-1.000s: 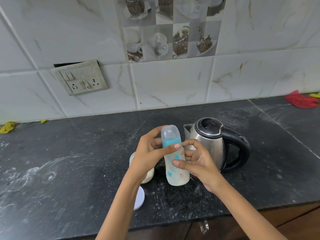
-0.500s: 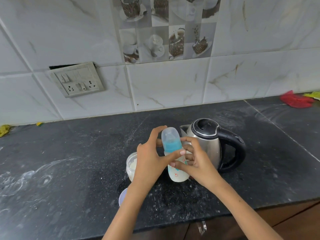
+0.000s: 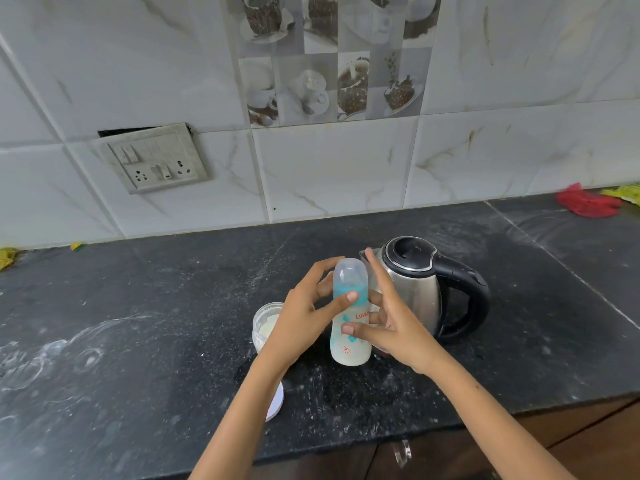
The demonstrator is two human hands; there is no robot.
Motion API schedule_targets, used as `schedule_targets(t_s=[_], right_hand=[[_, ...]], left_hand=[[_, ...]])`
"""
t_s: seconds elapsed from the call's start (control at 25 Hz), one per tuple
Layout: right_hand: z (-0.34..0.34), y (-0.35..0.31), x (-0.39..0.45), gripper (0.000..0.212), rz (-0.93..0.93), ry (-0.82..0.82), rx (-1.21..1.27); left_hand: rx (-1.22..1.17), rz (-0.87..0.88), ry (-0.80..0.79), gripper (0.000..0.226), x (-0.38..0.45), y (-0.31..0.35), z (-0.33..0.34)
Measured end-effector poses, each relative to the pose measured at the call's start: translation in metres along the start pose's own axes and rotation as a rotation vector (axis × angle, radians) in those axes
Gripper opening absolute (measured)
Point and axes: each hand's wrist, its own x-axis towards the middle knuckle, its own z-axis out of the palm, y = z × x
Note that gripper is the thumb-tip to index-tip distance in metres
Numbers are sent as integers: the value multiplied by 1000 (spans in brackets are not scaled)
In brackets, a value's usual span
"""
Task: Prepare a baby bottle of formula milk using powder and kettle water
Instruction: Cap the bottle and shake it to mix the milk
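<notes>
Since the earlier frame the right hand's (image 3: 391,327) forefinger has been straightened upward beside the cap, where it was curled round the bottle (image 3: 349,317) before. The bottle, capped and filled with pale milk, is held upright, its base at or just above the counter (image 3: 145,341), though contact cannot be told. It is gripped at the blue collar by the left hand (image 3: 304,323), thumb in front and fingers behind. The lower body is pinched by the right hand's thumb and curled fingers. A steel kettle (image 3: 426,289) with a black handle is seen just behind and to the right. An open jar (image 3: 265,327) of powder is partly hidden behind the left hand, and a white lid (image 3: 275,401) lies under that forearm.
</notes>
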Motion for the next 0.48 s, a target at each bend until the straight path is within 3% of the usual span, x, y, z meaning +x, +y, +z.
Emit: schedule_targets(t_s=[0.08,0.16,0.28,0.36,0.48], right_hand=[[-5,-2,0,105,11,36,90],[-8,-5,-2,100,30,97,169],[-13,-8,-7,93,58,170,271],[-14,-9,-9,91,34,223,349],[-1,-2,-13,89,30,261,465]], left_hand=[[-96,15,29,49,-8,-7,4],[-153,14,168,47,-19,-16,9],[-14,-5,304,40,-39,-49,18],[176,-28,222,38,-52,-79,24],[604,-69,-41,49,-67,-119,39]])
